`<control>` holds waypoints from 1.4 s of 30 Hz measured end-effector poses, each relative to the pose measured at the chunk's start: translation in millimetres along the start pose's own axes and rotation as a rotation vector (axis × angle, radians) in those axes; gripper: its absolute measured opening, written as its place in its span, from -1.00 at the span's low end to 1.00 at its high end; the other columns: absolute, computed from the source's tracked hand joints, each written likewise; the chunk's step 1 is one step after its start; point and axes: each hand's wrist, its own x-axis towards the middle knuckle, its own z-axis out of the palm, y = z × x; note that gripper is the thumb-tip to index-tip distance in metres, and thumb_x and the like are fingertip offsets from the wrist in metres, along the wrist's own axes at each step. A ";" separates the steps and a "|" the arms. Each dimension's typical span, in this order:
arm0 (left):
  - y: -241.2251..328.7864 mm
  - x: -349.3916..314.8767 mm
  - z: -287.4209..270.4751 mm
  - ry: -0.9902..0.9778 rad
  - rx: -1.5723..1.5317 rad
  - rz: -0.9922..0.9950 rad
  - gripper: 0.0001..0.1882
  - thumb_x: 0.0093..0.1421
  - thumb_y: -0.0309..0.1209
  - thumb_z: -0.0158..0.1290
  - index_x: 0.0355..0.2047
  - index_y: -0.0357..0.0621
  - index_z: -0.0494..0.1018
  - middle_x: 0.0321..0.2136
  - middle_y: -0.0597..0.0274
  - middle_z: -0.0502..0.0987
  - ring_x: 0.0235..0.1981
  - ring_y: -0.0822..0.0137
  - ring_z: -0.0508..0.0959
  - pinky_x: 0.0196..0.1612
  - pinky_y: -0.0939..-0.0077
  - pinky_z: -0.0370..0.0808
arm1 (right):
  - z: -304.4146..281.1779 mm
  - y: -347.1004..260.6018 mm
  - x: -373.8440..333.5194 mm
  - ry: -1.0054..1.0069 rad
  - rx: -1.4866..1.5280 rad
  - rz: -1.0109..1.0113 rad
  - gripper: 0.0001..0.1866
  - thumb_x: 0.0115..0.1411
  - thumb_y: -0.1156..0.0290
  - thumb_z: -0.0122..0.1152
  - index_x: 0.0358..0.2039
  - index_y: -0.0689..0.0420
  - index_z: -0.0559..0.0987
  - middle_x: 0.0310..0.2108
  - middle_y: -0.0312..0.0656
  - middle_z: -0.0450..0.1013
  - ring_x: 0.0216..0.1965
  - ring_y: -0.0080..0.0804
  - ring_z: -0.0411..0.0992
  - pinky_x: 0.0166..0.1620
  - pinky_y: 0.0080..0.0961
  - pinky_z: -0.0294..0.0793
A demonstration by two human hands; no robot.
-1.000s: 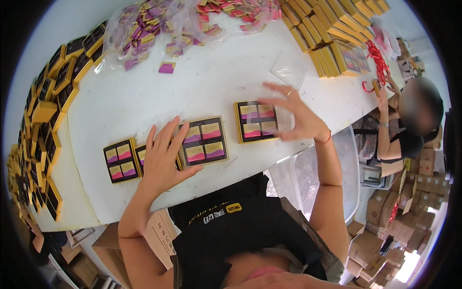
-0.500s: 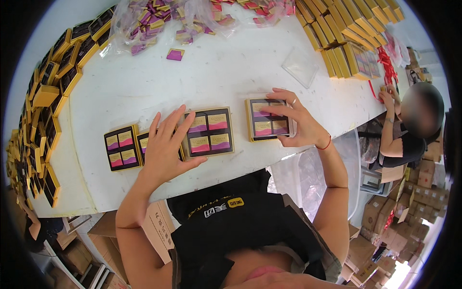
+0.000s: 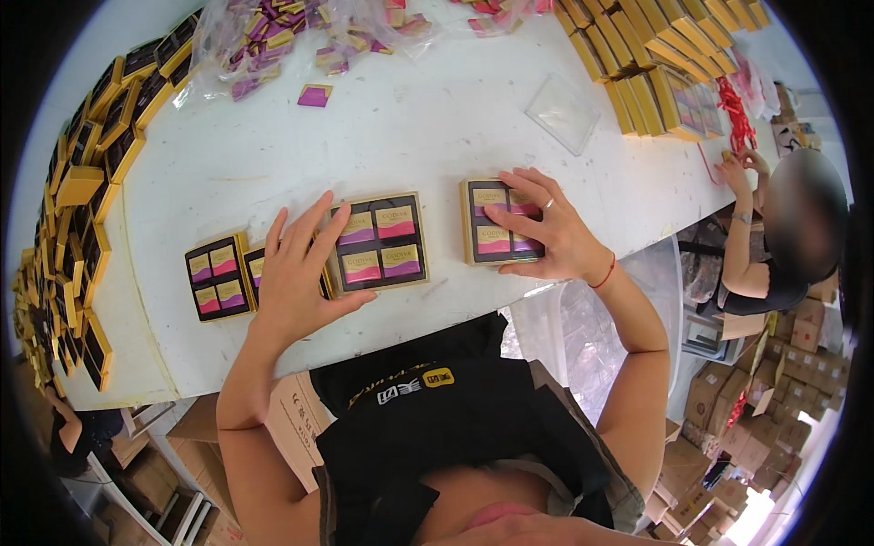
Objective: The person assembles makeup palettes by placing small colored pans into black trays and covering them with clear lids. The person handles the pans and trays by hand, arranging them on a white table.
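In a row along the near table edge stand gold-rimmed chocolate boxes with black inserts, filled with pink, purple and gold wrapped pieces. My left hand (image 3: 300, 273) lies spread over the second box (image 3: 255, 269), covering most of it, its fingertips at the left side of a larger-looking third box (image 3: 381, 241). The leftmost box (image 3: 217, 278) stands untouched beside it. Farther right, my right hand (image 3: 560, 232) spans another box (image 3: 482, 238), thumb at its near edge and fingers across its top. This box appears to have a clear cover.
Ahead, plastic bags hold loose wrapped chocolates (image 3: 264, 45), with one purple piece (image 3: 314, 96) apart. A clear lid (image 3: 563, 114) lies farther right. Stacked gold boxes (image 3: 637, 100) fill the far right; open boxes (image 3: 109, 146) pile at left. A co-worker (image 3: 746, 246) handles red ribbon.
My right hand has come down onto the right box, its fingers now pressed across the top. The left hand stays about where it was; the whole view has shifted slightly.
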 end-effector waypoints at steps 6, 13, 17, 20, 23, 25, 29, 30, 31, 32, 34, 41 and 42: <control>0.7 1.7 1.3 -0.013 -0.013 -0.003 0.07 -0.24 -0.03 0.38 0.30 -0.08 0.20 0.31 0.02 0.17 0.21 0.07 0.32 0.37 -0.04 -0.06 | -16.0 5.3 -2.8 -0.155 -0.111 0.018 -0.01 -0.07 -0.46 0.15 0.29 -0.12 0.33 0.39 -0.04 0.01 0.38 0.12 -0.06 0.36 0.16 -0.19; 5.6 3.4 0.2 0.001 0.131 0.043 0.09 -0.15 0.12 0.34 0.32 -0.08 0.14 0.31 -0.01 0.13 0.31 0.04 0.17 0.38 -0.05 -0.10 | -40.1 127.9 18.6 0.119 -0.349 0.484 -0.04 -0.04 -0.05 0.42 0.31 0.11 0.26 0.35 0.09 0.07 0.38 0.11 -0.02 0.36 -0.11 -0.02; -0.8 -17.7 -27.8 0.117 0.010 -0.060 0.23 -0.26 0.16 0.38 0.35 -0.11 0.07 0.34 -0.01 0.09 0.35 0.02 0.12 0.39 -0.06 -0.12 | -35.6 143.5 18.9 0.187 -0.238 0.395 -0.21 0.04 0.17 0.36 0.26 0.17 0.31 0.18 0.11 0.34 0.22 0.01 0.29 0.26 -0.28 0.23; -15.7 -57.2 -41.2 0.126 0.055 -0.153 0.29 -0.33 0.08 0.43 0.36 -0.12 0.03 0.34 0.00 0.10 0.38 0.04 0.06 0.40 -0.05 -0.17 | -26.2 124.5 31.8 0.282 -0.287 0.326 -0.41 0.19 0.36 0.22 0.22 0.23 0.33 -0.02 0.03 0.51 -0.01 -0.12 0.49 0.11 -0.37 0.39; -23.2 -84.4 -35.7 0.059 0.035 -0.175 0.32 -0.36 0.00 0.46 0.37 -0.13 0.00 0.35 0.04 0.10 0.39 0.03 0.03 0.40 -0.03 -0.19 | -30.4 69.9 67.5 0.536 0.042 0.284 -0.57 0.29 0.47 0.09 0.16 0.25 0.35 -0.24 -0.07 0.58 -0.25 -0.35 0.54 -0.06 -0.46 0.48; -30.9 -91.4 -27.1 0.098 0.057 -0.170 0.31 -0.37 -0.07 0.49 0.36 -0.14 0.00 0.32 0.03 0.14 0.39 0.01 0.05 0.40 -0.03 -0.15 | -29.4 12.6 106.6 0.680 0.504 0.152 -0.70 0.30 0.50 0.12 0.02 0.24 0.40 -0.46 -0.22 0.52 -0.48 -0.60 0.47 -0.36 -0.64 0.47; -37.9 -78.3 -18.4 0.196 0.011 -0.193 0.24 -0.34 -0.12 0.50 0.31 -0.12 0.03 0.19 0.02 0.26 0.31 -0.07 0.15 0.39 -0.08 -0.11 | 16.2 -88.7 161.6 0.007 0.973 0.131 -0.84 0.27 0.42 0.18 -0.15 0.14 0.54 -0.59 -0.36 0.42 -0.57 -0.69 0.38 -0.52 -0.70 0.33; -35.1 -76.1 -15.7 0.219 -0.010 -0.193 0.25 -0.35 -0.13 0.50 0.31 -0.13 0.02 0.19 0.02 0.26 0.31 -0.07 0.15 0.38 -0.07 -0.11 | 30.1 -107.1 172.6 -0.170 1.002 0.121 -0.85 0.27 0.39 0.19 -0.18 0.12 0.54 -0.61 -0.35 0.40 -0.59 -0.70 0.36 -0.52 -0.67 0.29; -32.4 -71.3 -12.8 0.243 -0.036 -0.182 0.26 -0.35 -0.14 0.51 0.31 -0.13 0.00 0.19 0.02 0.25 0.31 -0.07 0.15 0.38 -0.07 -0.10 | 48.7 -114.1 180.1 -0.165 0.948 0.033 -0.87 0.26 0.39 0.19 -0.21 0.12 0.53 -0.61 -0.32 0.41 -0.61 -0.64 0.35 -0.51 -0.61 0.28; -33.2 -69.8 -10.9 0.268 -0.059 -0.177 0.27 -0.36 -0.15 0.51 0.31 -0.13 -0.01 0.20 0.01 0.25 0.30 -0.08 0.15 0.38 -0.07 -0.09 | 64.8 -113.9 187.9 -0.165 0.895 -0.059 -0.88 0.25 0.38 0.19 -0.24 0.11 0.52 -0.62 -0.28 0.41 -0.64 -0.59 0.34 -0.50 -0.56 0.27; -36.8 -71.7 -11.1 0.258 -0.062 -0.137 0.31 -0.39 -0.15 0.52 0.30 -0.22 -0.03 0.23 -0.01 0.22 0.32 -0.03 0.14 0.40 -0.02 -0.12 | 68.8 -102.0 201.5 -0.184 0.699 -0.146 -0.87 0.23 0.38 0.20 -0.25 0.10 0.50 -0.61 -0.24 0.43 -0.56 -0.46 0.37 -0.44 -0.50 0.30; -43.1 -80.3 -20.1 0.209 -0.164 -0.143 0.40 -0.42 -0.16 0.53 0.35 -0.25 -0.11 0.26 -0.05 0.18 0.35 -0.04 0.09 0.40 0.01 -0.12 | 96.8 -116.5 200.6 0.055 0.371 -0.169 -0.80 0.19 0.36 0.22 -0.18 0.04 0.47 -0.41 -0.21 0.48 -0.19 -0.27 0.37 -0.19 -0.36 0.37; -42.1 -80.8 -19.1 0.226 -0.131 -0.166 0.40 -0.42 -0.16 0.53 0.35 -0.25 -0.11 0.28 -0.06 0.16 0.36 -0.04 0.07 0.40 0.01 -0.12 | 97.9 -117.5 199.7 0.107 0.303 -0.210 -0.79 0.18 0.36 0.22 -0.18 0.05 0.47 -0.40 -0.20 0.48 -0.20 -0.27 0.38 -0.17 -0.34 0.38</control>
